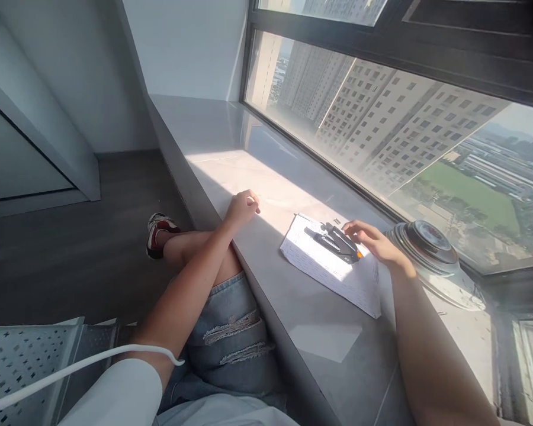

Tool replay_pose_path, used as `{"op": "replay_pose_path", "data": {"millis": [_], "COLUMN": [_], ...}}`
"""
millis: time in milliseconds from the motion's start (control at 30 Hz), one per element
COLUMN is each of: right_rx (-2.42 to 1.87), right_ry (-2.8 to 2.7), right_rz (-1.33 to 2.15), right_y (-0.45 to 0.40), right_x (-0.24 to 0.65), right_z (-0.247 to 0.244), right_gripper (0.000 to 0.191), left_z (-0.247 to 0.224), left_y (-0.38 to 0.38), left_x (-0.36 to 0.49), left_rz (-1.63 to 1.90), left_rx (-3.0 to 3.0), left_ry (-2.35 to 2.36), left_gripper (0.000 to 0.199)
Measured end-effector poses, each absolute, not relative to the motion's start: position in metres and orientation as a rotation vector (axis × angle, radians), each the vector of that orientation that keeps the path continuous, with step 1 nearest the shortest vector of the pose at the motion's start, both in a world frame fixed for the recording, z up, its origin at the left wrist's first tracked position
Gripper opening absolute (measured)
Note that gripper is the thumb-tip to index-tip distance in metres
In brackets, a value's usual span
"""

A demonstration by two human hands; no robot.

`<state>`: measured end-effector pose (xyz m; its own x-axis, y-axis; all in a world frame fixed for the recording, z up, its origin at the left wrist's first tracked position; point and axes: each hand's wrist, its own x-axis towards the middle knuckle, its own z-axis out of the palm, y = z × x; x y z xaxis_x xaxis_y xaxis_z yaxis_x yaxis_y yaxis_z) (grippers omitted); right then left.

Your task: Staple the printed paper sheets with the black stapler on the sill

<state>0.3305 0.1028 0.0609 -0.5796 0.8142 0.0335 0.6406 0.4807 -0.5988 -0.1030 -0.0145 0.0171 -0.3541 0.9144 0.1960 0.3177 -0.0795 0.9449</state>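
A black stapler, its parts spread apart and a small orange spot at one end, lies on a stack of white paper with lines of writing. My right hand is just beyond the stapler's right side, fingers apart and loosely bent; whether a fingertip touches it I cannot tell. On the sill's near edge rests my left hand, fingers curled together. Something pale shows at its fingers, too small to name. Past the paper lies a small dark strip, perhaps staples.
A grey stone sill runs below the window. Right of my right hand stands a round stacked object with a dark top. A white cable crosses near my left arm, above a perforated white surface.
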Motion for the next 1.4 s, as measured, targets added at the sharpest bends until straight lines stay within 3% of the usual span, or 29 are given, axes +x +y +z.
{"op": "replay_pose_path", "data": {"millis": [67,133,333,900,1133,1400], "right_rx": [-1.238,-1.175,-1.077,-0.725,-0.684,-0.877], "right_ry": [-2.265,-2.293,-2.589,-2.928,-2.859,-2.759], "right_rz": [0.418,0.266,0.476,0.45,0.382,0.294], "right_y": [0.108,0.115,0.128,0.118,0.116,0.118], "right_x": [0.328,0.323,0.306,0.066,0.078,0.171], "right_z": [0.046,0.03,0.001,0.013,0.007,0.002], "right_gripper": [0.065,0.064,0.08,0.069,0.078,0.07], "left_z": [0.018,0.021,0.023,0.019,0.027,0.024], "left_y": [-0.016,-0.017,-0.019,-0.02,-0.03,-0.028], "left_x": [-0.103,-0.103,-0.11,-0.137,-0.124,-0.124], "left_rz": [1.498,1.541,1.683,1.927,1.837,1.707], "left_rx": [1.3,1.262,1.064,0.797,1.033,1.215], "left_ry": [1.715,1.763,1.834,1.995,2.175,2.16], "left_gripper": [0.011,0.012,0.008,0.009,0.011,0.009]}}
